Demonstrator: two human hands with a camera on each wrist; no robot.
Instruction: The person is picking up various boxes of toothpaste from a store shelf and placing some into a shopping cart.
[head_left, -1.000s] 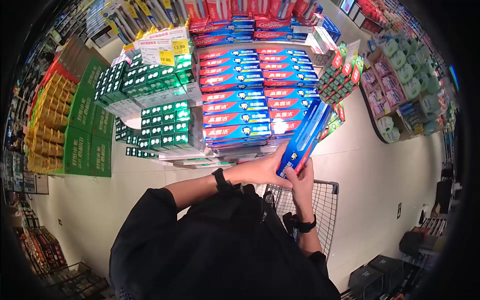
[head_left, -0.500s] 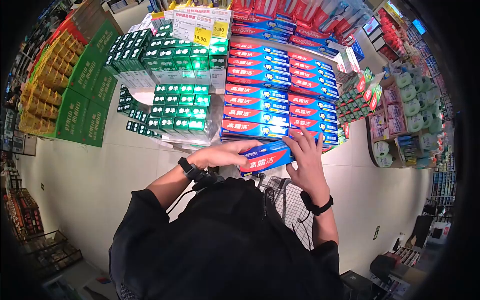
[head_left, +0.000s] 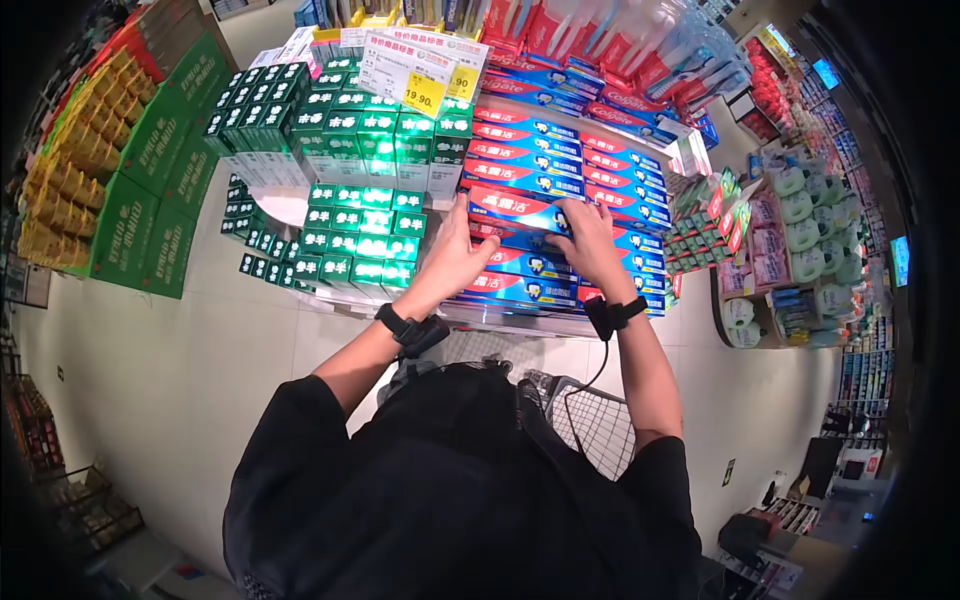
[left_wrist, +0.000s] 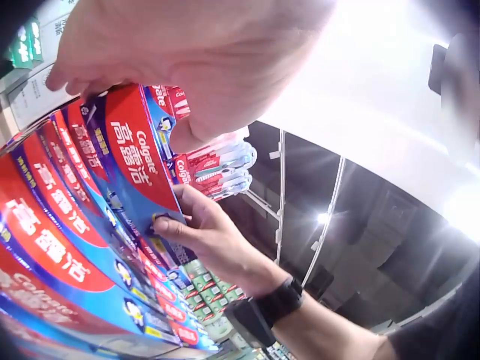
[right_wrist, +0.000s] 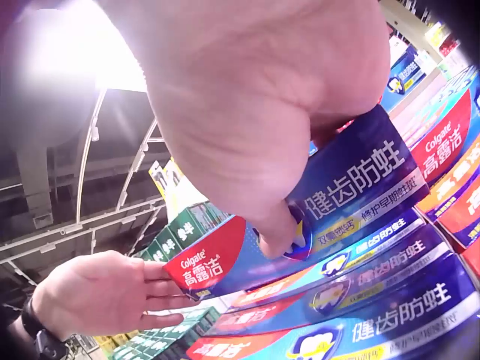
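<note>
And up it goes! A second ago the toothpaste box (head_left: pixel 515 210) stands on end down by the cart (head_left: pixel 600 430); half a second ago it lies flat just above the basket. Now both arms are stretched out and the box is level against the front of the stack of toothpaste boxes (head_left: pixel 600 165) on the display, well clear of the cart.

The left hand (head_left: pixel 455 255) clasps the red end, with the thumb on the printed face and the fingers only lightly bent over the edge. The right hand (head_left: pixel 585 245) pinches the blue end, its thumb pressing the front panel, as the right wrist view shows close up.

The box touches its matching neighbours at a slight tilt and isn't squared up with the rows. Both hands have a firm hold on it. To me this looks like a box going back onto the pile, not into the basket. The green boxes (head_left: pixel 370 135) beside the stack sit untouched.
</note>
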